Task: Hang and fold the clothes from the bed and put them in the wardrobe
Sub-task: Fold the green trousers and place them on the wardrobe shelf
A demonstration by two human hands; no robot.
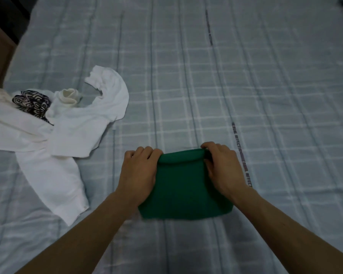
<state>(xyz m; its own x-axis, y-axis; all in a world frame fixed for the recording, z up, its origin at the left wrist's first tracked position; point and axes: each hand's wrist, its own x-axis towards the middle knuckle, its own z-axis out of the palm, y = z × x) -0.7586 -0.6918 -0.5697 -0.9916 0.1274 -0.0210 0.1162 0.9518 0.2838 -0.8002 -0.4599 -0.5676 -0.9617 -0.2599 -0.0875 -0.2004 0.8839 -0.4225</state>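
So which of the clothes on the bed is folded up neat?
The dark green cloth garment, a tidy rectangle gripped by the left hand and right hand. The white long-sleeved top and black-and-white patterned cloth lie crumpled, untouched.

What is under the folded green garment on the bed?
Only the checked bedsheet shows around the green garment; whatever lies beneath is covered. The left hand and right hand grip its far corners.

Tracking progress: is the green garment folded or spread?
Folded: the green garment is a compact rectangle with its top edge doubled over.
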